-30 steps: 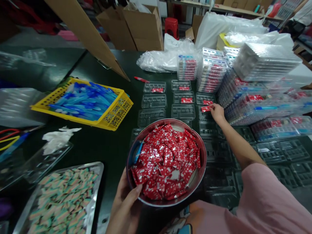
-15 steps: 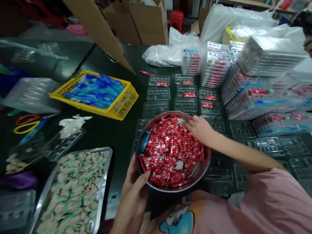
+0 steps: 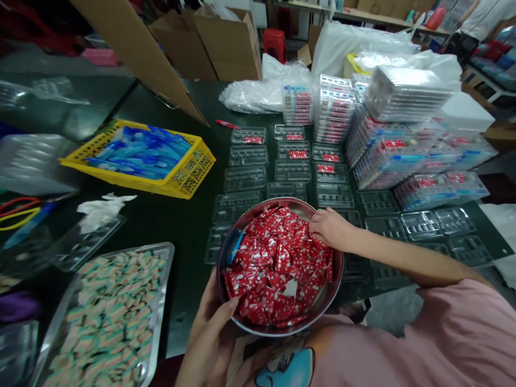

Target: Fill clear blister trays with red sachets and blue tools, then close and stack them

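A round metal bowl [image 3: 337, 279] full of small red printed packets [image 3: 278, 269] is close in front of my body. My left hand [image 3: 215, 328] grips its near left side, thumb over the rim. Inside the bowl's far right side, my right hand [image 3: 328, 228] has its fingers curled down against the packets; its fingertips are hidden, so I cannot tell what they pinch. A blue packet [image 3: 237, 246] lies along the left inner wall. Beyond the bowl, clear plastic trays [image 3: 245, 177] lie in rows, and several hold a red packet [image 3: 298, 154].
To the left are a yellow basket [image 3: 193, 172] of blue pens and a metal tray [image 3: 163, 301] of striped pieces. Tall stacks of filled trays [image 3: 387, 158] stand at the right. A cardboard flap [image 3: 141, 59] leans at the back, near a red pen [image 3: 228, 124].
The view has shifted, so the table's things sit further left and the bowl slightly lower. My right hand's fingers are curled more closely onto the packets. My left hand keeps its hold.
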A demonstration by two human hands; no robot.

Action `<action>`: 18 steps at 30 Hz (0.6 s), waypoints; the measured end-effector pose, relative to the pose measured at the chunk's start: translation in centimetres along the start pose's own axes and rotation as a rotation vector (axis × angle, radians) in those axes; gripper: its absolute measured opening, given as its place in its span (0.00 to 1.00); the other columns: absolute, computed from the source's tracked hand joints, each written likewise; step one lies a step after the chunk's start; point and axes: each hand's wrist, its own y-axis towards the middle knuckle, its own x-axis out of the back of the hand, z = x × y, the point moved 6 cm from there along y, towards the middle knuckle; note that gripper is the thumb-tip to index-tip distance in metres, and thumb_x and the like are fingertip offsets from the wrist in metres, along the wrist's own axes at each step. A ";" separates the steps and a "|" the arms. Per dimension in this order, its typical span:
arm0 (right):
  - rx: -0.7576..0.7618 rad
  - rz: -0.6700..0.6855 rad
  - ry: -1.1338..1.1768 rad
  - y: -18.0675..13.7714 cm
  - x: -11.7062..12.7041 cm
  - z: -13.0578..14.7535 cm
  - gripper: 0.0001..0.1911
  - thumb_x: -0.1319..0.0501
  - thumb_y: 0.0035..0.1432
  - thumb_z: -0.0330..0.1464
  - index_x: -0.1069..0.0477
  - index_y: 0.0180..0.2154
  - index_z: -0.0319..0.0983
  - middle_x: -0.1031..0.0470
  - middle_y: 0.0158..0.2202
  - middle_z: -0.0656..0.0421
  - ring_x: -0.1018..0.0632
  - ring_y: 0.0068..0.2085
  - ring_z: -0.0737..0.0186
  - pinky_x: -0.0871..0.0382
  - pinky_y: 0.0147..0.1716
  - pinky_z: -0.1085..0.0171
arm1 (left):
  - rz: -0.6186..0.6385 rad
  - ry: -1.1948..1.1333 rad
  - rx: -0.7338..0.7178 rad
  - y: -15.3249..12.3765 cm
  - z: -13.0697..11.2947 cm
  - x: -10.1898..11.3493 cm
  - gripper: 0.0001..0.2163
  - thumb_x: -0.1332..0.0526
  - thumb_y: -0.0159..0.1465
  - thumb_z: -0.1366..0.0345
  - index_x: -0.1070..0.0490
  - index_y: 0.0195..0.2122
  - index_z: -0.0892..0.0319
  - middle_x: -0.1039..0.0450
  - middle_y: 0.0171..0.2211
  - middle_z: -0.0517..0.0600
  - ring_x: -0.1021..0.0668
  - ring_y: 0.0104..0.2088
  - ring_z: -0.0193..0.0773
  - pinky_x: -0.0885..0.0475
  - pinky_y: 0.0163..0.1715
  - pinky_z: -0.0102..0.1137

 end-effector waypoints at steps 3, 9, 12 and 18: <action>-0.121 -0.265 0.453 -1.2 2.3 -4.0 0.06 0.43 0.62 0.32 0.27 0.37 0.39 0.25 0.31 0.61 0.28 0.30 0.66 0.36 0.32 0.66 | 0.012 0.000 0.010 -0.3 0.2 0.2 0.37 0.28 0.46 0.68 0.32 0.59 0.43 0.34 0.63 0.47 0.33 0.63 0.54 0.26 0.52 0.38; -0.414 -0.588 0.728 -0.9 1.8 -18.0 0.13 0.42 0.56 0.37 0.28 0.39 0.37 0.29 0.27 0.63 0.30 0.27 0.67 0.37 0.30 0.67 | -0.019 -0.003 -0.035 -0.5 -0.2 0.7 0.35 0.28 0.47 0.67 0.31 0.58 0.42 0.29 0.59 0.45 0.30 0.60 0.52 0.28 0.55 0.40; -0.443 -0.533 0.638 0.3 0.4 -22.0 0.12 0.42 0.54 0.34 0.27 0.38 0.36 0.29 0.27 0.63 0.30 0.27 0.67 0.37 0.31 0.66 | -0.041 -0.015 -0.063 -0.6 -0.4 0.8 0.36 0.28 0.46 0.68 0.31 0.58 0.42 0.29 0.59 0.46 0.31 0.61 0.52 0.30 0.57 0.40; -0.319 -0.383 0.330 2.4 -0.5 -21.9 0.07 0.42 0.55 0.30 0.26 0.32 0.36 0.26 0.30 0.58 0.27 0.33 0.63 0.33 0.38 0.64 | -0.063 -0.002 -0.070 -0.7 -0.5 0.5 0.35 0.29 0.47 0.67 0.31 0.59 0.43 0.28 0.58 0.46 0.29 0.60 0.53 0.29 0.56 0.40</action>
